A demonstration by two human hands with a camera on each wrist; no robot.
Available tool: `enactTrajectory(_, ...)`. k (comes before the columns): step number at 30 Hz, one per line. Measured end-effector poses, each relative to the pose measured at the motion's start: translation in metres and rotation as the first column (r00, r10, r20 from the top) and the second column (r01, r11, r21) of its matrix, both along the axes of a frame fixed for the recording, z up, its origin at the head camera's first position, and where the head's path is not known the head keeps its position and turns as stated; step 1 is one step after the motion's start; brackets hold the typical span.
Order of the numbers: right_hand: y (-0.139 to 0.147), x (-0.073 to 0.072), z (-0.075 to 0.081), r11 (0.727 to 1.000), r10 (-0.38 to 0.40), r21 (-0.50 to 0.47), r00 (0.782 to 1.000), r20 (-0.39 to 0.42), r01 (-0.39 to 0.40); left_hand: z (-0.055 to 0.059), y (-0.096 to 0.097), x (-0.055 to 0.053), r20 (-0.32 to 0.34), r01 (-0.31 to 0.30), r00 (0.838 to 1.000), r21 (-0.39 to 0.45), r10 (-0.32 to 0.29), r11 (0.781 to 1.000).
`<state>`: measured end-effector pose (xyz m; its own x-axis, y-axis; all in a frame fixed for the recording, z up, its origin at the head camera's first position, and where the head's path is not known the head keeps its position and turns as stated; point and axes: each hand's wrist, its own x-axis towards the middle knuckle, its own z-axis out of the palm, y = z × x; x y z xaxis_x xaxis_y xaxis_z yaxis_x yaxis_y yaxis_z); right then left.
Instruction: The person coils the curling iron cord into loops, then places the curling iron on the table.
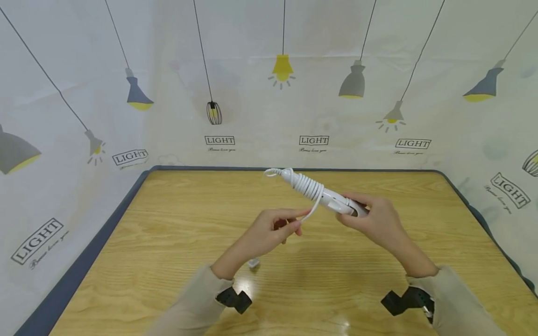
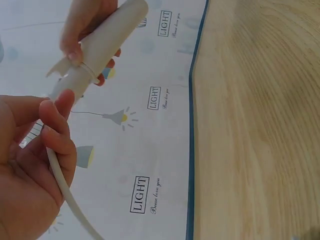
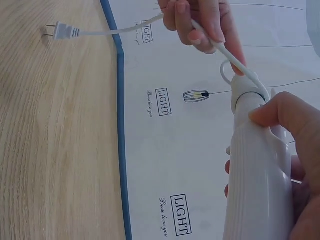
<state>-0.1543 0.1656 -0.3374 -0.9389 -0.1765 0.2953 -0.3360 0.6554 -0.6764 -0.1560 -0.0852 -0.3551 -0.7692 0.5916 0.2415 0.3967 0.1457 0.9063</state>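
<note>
A white curling iron is held above the table, tilted, with its cord end up and to the left. My right hand grips its body, thumb on the near side in the right wrist view. Several turns of the white cord wrap around the handle. Between thumb and fingers, my left hand pinches the loose stretch of cord just left of the handle. Past the left hand, the cord's tail hangs down and ends in a two-pin plug. The left hand hides part of the cord in the head view.
A wood-grain table with a dark blue edge lies below the hands. Behind it stands a pale wall covering printed with hanging lamps and the word LIGHT. Black wrist mounts sit on both beige sleeves.
</note>
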Motion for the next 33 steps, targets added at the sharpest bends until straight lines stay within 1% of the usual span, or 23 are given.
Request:
enactTrajectory(2, 0.001, 0.001, 0.001, 1.0, -0.003, -0.01, 1.0, -0.008, 0.003, -0.005, 0.001, -0.002, 0.009, -0.002, 1.0, 0.026, 0.002, 1.0)
enactTrajectory(4, 0.001, 0.002, 0.003, 1.0, -0.005, -0.018, 1.0, -0.021, 0.005, -0.009, 0.002, -0.005, 0.015, 0.014, 1.0, 0.048, -0.015, 0.999)
enactTrajectory(8, 0.001, 0.004, 0.005, 0.999, -0.008, -0.041, 0.998, -0.06, 0.006, -0.018, 0.001, -0.012, 0.037, 0.065, 0.997, 0.101, -0.069, 0.993)
enactTrajectory(11, 0.001, 0.004, 0.006, 0.998, -0.006, -0.067, 0.996, -0.088, 0.0, -0.024, 0.001, -0.018, 0.058, 0.08, 0.994, 0.148, -0.089, 0.986)
enactTrajectory(13, 0.001, 0.004, 0.007, 0.997, -0.005, -0.081, 0.996, -0.089, -0.002, -0.027, 0.001, -0.023, 0.067, 0.08, 0.993, 0.173, -0.093, 0.982)
enactTrajectory(17, 0.004, 0.005, 0.01, 0.992, -0.015, -0.124, 0.999, -0.049, 0.009, -0.035, 0.001, -0.03, 0.061, 0.037, 0.997, 0.212, -0.051, 0.977)
enactTrajectory(19, 0.006, 0.006, 0.012, 0.988, -0.018, -0.157, 1.0, -0.009, 0.016, -0.038, 0.001, -0.034, 0.057, 0.01, 0.998, 0.22, -0.022, 0.976)
enactTrajectory(21, 0.007, 0.006, 0.015, 0.983, -0.017, -0.18, 0.999, 0.03, 0.023, -0.041, 0.001, -0.037, 0.062, -0.007, 0.998, 0.219, -0.007, 0.976)
enactTrajectory(23, 0.007, 0.007, 0.017, 0.981, -0.006, -0.193, 0.998, 0.055, 0.017, -0.043, 0.001, -0.039, 0.074, -0.002, 0.997, 0.197, -0.013, 0.98)
enactTrajectory(25, 0.007, 0.008, 0.017, 0.98, 0.017, -0.2, 0.998, 0.068, -0.003, -0.041, 0.002, -0.04, 0.096, 0.005, 0.995, 0.165, -0.022, 0.986)
enactTrajectory(29, 0.006, 0.011, 0.018, 0.971, 0.093, -0.228, 0.993, 0.066, -0.076, -0.032, 0.004, -0.042, 0.142, 0.01, 0.99, 0.086, -0.022, 0.996)
enactTrajectory(31, 0.006, 0.013, 0.017, 0.96, 0.136, -0.257, 0.988, 0.067, -0.114, -0.031, 0.005, -0.045, 0.153, 0.019, 0.988, 0.07, -0.03, 0.997)
enactTrajectory(33, 0.006, 0.015, 0.017, 0.949, 0.177, -0.274, 0.982, 0.061, -0.154, -0.032, 0.005, -0.05, 0.149, 0.036, 0.988, 0.078, -0.048, 0.996)
